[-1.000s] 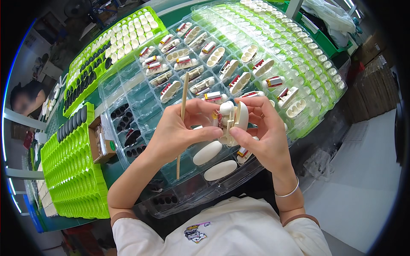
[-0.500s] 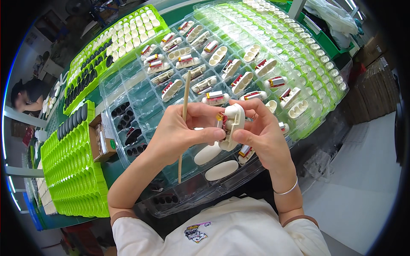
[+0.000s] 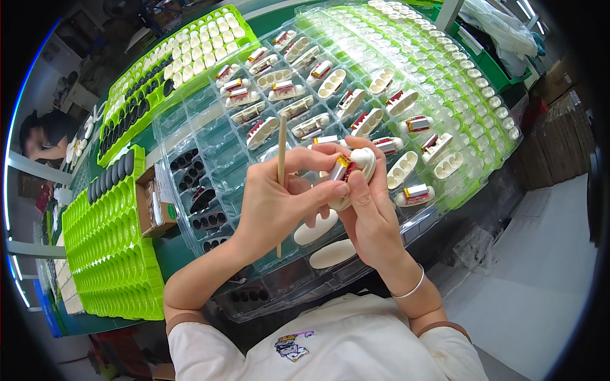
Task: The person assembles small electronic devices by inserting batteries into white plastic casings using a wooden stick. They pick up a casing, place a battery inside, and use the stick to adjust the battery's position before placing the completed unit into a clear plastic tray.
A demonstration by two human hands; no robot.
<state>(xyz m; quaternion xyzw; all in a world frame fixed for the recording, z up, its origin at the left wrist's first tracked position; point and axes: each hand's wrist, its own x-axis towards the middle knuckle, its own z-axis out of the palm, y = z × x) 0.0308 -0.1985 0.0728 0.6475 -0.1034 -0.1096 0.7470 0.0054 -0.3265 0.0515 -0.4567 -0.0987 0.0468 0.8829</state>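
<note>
Both hands meet above a clear compartment tray [image 3: 219, 151]. My right hand [image 3: 373, 225] is closed around a white oval housing [image 3: 363, 157], which is tilted and partly hidden by fingers. My left hand [image 3: 270, 200] pinches the near side of the same housing, its thumb by a small silver battery with a yellow end [image 3: 341, 169] and red parts. A thin wooden stick [image 3: 282, 143] stands upright, tucked in my left hand. Below the hands lie two smooth white oval covers, one partly hidden [image 3: 316, 228] and one fully in view [image 3: 333, 254].
Several white housings [image 3: 401, 170], many with batteries and red parts, fill the tray; black pieces [image 3: 208, 220] sit at its left. Green trays [image 3: 111, 260] stand at left and back. An open cardboard box [image 3: 152, 203] is between. A person [image 3: 46, 136] sits far left.
The housing has turned and tilted in my hands, with the battery now facing up. My right hand has shifted left and its wrist has rotated. The stick stays in my left hand.
</note>
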